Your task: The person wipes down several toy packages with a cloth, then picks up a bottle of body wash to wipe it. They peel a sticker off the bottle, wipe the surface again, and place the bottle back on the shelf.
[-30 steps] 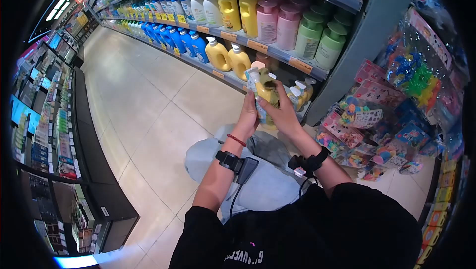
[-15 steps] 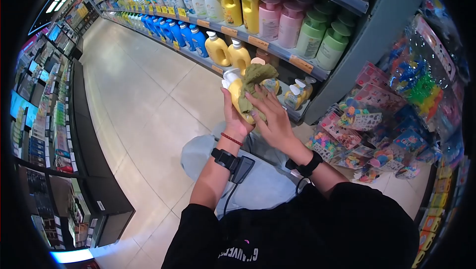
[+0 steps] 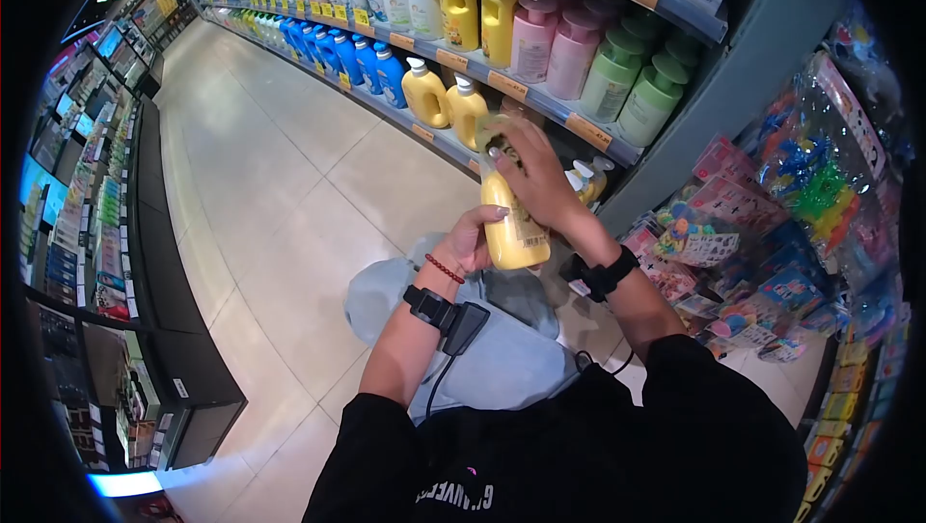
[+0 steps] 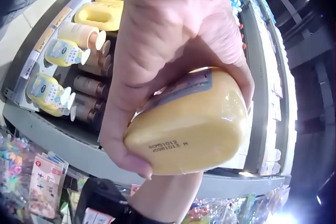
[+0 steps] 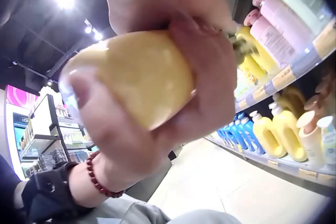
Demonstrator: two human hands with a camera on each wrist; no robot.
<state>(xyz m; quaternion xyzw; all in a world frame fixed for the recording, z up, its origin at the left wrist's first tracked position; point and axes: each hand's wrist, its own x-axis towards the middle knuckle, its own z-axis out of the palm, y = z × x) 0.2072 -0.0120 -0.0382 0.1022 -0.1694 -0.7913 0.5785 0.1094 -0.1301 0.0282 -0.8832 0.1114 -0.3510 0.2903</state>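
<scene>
A yellow plastic bottle (image 3: 518, 241) is tilted in front of the person's knees, held in both hands. My left hand (image 3: 475, 235) grips it near the base, thumb on one side and fingers round the other. In the left wrist view the bottle's bottom (image 4: 191, 134) faces the camera, with a printed code on it. My right hand (image 3: 542, 178) bends over the bottle's upper end and holds a green cloth (image 3: 496, 127) against it. Part of the cloth (image 5: 244, 48) shows past the hand in the right wrist view. The bottle's top is hidden under cloth and fingers.
Ahead, shelves carry yellow handled bottles (image 3: 425, 96), blue bottles (image 3: 390, 76), pink bottles (image 3: 533, 39) and green pump bottles (image 3: 612, 67). Small pump bottles (image 3: 584, 178) stand low behind the right hand. Bagged toys (image 3: 719, 205) hang at right. A display counter (image 3: 183, 330) runs along the left.
The bottle has turned from lying sideways, pump to the left, to having its base toward the person. My right hand and the cloth have moved from its side to its upper end.
</scene>
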